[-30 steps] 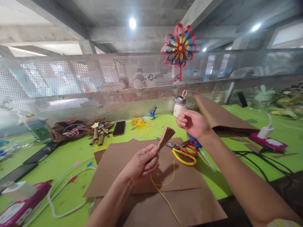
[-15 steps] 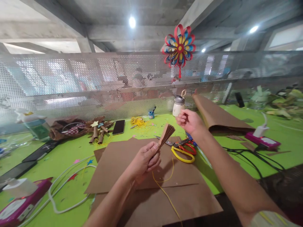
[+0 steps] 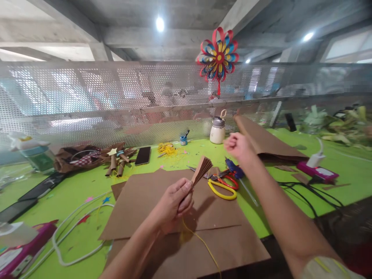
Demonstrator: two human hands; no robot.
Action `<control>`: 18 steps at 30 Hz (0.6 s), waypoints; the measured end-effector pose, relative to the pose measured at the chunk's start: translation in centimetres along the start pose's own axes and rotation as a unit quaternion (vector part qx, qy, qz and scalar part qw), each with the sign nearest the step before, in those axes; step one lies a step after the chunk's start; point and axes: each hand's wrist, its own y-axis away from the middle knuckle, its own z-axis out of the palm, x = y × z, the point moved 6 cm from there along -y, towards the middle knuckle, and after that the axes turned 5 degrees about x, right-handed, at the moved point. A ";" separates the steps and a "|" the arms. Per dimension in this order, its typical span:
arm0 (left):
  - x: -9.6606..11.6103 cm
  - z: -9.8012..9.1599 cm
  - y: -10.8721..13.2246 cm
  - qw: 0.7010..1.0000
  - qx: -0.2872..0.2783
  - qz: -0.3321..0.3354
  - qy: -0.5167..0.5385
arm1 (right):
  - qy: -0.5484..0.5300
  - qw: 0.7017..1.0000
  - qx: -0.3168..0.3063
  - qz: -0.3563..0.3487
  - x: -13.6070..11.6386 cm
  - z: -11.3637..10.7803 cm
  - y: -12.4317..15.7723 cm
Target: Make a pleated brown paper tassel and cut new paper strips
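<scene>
My left hand (image 3: 181, 195) is closed around the lower part of a pleated strip of brown paper (image 3: 201, 170); its folded end fans out slightly at the top. Below that hand a yellow thread (image 3: 205, 243) trails across brown paper sheets (image 3: 145, 201) to the near edge. My right hand (image 3: 237, 146) is raised near the white bottle, its fingers pinched together; anything between them is too small to make out. Scissors with red and yellow handles (image 3: 222, 192) lie on the sheets between my hands. A blue glue gun (image 3: 235, 169) lies beside them, close to my right forearm.
On the green table (image 3: 75, 205) are a phone (image 3: 143, 155), tangled yellow thread (image 3: 167, 150), a white bottle (image 3: 217, 131) and folded brown paper (image 3: 270, 145). Purple power strips (image 3: 317, 172) with cables lie at both sides. A paper flower (image 3: 219, 58) hangs before a perforated screen (image 3: 95, 93).
My right hand has moved a little to the right, away from the pleated paper. The thread's loop beside the scissors no longer shows. My left hand keeps its hold, and the view has shifted slightly.
</scene>
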 end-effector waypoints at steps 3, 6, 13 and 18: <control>-0.4 -0.1 0.1 0.999 -0.026 -0.029 -0.005 | -0.016 0.999 0.029 -0.035 -2.4 -2.4 -0.8; -0.6 -0.2 -0.3 0.999 -0.043 -0.026 0.003 | -0.037 0.997 0.042 -0.051 -3.3 -3.2 -1.1; -0.3 -1.8 -1.4 0.998 0.018 -0.012 0.060 | 0.026 0.998 0.036 -0.040 -1.6 -2.4 -1.0; 0.9 -2.8 -1.4 0.987 0.098 0.006 0.129 | 0.182 0.983 -0.033 0.009 1.1 -2.0 -0.7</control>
